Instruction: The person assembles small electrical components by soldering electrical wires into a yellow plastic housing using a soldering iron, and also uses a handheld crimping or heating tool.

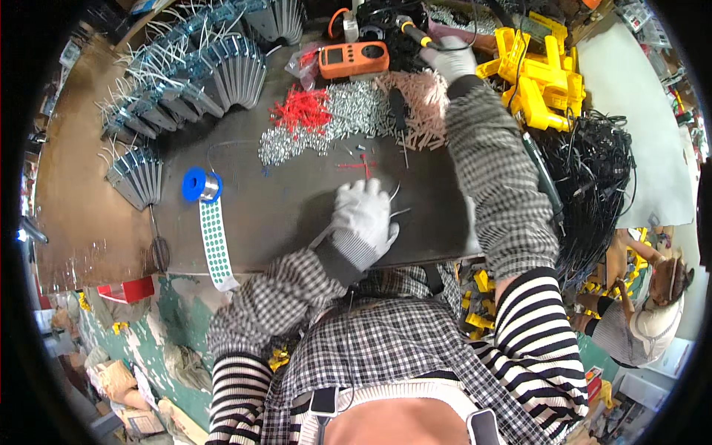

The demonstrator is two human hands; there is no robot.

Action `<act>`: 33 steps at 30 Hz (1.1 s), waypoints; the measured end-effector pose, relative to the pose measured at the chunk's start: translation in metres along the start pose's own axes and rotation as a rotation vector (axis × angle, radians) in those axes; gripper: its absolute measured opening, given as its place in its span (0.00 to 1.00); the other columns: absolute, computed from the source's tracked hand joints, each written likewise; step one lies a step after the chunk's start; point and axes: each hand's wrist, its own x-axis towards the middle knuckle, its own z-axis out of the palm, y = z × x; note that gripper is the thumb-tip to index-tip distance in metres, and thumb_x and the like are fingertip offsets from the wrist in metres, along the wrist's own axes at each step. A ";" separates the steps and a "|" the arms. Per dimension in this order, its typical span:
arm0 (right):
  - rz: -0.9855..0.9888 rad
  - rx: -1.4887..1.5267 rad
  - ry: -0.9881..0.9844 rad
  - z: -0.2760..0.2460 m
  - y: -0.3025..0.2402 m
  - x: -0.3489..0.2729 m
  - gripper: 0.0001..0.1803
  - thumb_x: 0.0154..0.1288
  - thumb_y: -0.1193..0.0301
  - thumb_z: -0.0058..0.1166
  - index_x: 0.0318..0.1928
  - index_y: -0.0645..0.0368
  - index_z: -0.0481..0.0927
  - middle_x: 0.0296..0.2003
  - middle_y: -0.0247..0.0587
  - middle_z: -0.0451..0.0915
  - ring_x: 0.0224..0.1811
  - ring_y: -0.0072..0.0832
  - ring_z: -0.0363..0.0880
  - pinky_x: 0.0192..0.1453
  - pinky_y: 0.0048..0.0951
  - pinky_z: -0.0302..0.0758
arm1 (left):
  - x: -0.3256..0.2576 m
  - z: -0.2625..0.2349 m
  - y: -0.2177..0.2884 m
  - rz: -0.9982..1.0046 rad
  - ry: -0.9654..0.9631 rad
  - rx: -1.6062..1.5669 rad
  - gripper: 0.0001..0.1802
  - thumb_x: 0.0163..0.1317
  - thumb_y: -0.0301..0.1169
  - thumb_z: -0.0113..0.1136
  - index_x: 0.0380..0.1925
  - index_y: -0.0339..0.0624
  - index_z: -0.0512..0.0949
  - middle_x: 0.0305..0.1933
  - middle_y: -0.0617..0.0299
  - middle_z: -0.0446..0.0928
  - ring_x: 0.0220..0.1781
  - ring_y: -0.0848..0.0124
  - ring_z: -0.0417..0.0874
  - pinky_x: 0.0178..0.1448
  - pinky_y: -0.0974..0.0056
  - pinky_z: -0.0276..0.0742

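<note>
My left hand [362,216], in a pale knit glove with a dark cuff, rests low over the dark worktop [289,230]. Its fingers are curled, and thin white wires [401,212] stick out from beside it; whatever lies beneath the palm is hidden. Just beyond the fingertips are small red pieces [365,165]. My right hand [454,61], gloved alike, is stretched to the far side, its fingers closed at the rear end of a yellow-and-black soldering iron [413,31]. Near that hand lie a heap of pinkish tubes [423,111] and a black-handled screwdriver [398,111].
Metal parts with white wires [222,74] fill the back left. A blue solder spool [200,185] sits beside a green-dotted sticker strip [216,245]. An orange meter [354,59] stands behind small metal fittings [356,107]. Yellow housings [541,81] and black cables [597,163] lie right; another person [653,311] works beyond.
</note>
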 end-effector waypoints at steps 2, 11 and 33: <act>-0.234 0.286 0.118 -0.022 -0.014 -0.044 0.16 0.56 0.59 0.61 0.32 0.62 0.83 0.29 0.54 0.81 0.33 0.46 0.82 0.37 0.39 0.76 | 0.006 0.010 -0.001 0.021 -0.053 0.069 0.12 0.53 0.40 0.63 0.30 0.44 0.81 0.41 0.61 0.76 0.47 0.63 0.77 0.52 0.55 0.72; -0.002 0.420 0.018 -0.011 -0.055 -0.303 0.07 0.59 0.74 0.62 0.37 0.63 0.81 0.30 0.47 0.81 0.28 0.36 0.80 0.34 0.30 0.75 | 0.021 0.032 -0.025 0.001 -0.059 -0.384 0.11 0.57 0.38 0.60 0.26 0.42 0.76 0.28 0.59 0.79 0.34 0.56 0.80 0.45 0.52 0.72; -0.634 -0.214 -0.246 0.079 -0.077 -0.166 0.13 0.61 0.64 0.59 0.43 0.55 0.76 0.38 0.46 0.75 0.43 0.46 0.79 0.45 0.43 0.76 | -0.027 0.052 -0.026 0.128 0.322 -0.358 0.36 0.53 0.50 0.66 0.59 0.45 0.70 0.57 0.57 0.73 0.59 0.57 0.73 0.61 0.51 0.69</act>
